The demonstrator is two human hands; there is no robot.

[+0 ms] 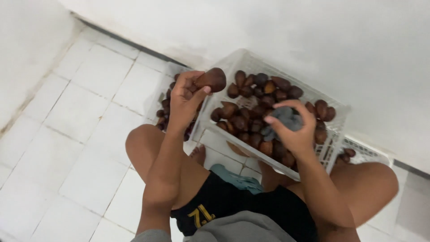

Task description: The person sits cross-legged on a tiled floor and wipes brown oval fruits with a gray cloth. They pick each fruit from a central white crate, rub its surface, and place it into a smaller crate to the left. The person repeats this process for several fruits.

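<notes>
While the person squats on the white tiled floor [80,148], the left hand [184,101] is closed around a single dark brown, scaly, egg-shaped fruit [211,79], pinching it between thumb and fingers and lifting it clear of the pile, which keeps its surface turned up towards the eyes. The right hand [293,130] is curled shut on a crumpled grey cloth [285,117], held just above the heap of like brown fruits [257,112] in the white slatted plastic crate [268,62], so cloth and fruit sit near each other. That crate stands against the white wall [313,31], directly in front of the knees, within easy reach of both arms. More brown fruits [163,107] lie to its left, partly hidden behind the left hand.
</notes>
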